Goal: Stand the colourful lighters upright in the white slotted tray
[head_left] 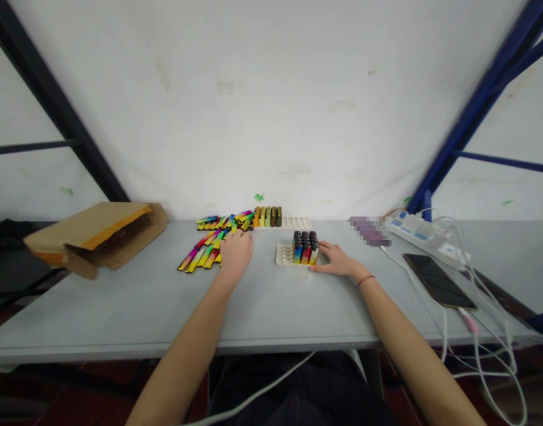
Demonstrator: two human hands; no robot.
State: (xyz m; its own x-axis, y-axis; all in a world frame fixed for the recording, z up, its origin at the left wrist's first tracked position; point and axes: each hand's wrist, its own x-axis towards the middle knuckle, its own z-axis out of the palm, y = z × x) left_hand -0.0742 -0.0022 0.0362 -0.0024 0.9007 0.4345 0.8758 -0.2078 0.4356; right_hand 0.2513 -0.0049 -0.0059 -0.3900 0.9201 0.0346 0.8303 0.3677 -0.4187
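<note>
My left hand (237, 253) rests at the right side of a loose pile of shiny, rainbow-coloured lighters (204, 248). Its fingers are curled down among them, and the back of the hand hides what they grip. My right hand (337, 260) is closed round the right end of a small white tray (284, 255), thumb at the front corner and fingers behind. Several upright lighters (305, 247) with black tops fill the right part of this tray. Bare sockets show in its left part.
Against the wall, a second white tray (296, 223) holds upright yellow and green lighters (267, 216) at its left. A paper bag (98, 228) lies at the left. On the right are a phone (440, 281), a blurred purple item (369, 231), a power strip (429, 238) and trailing white cables (417, 289).
</note>
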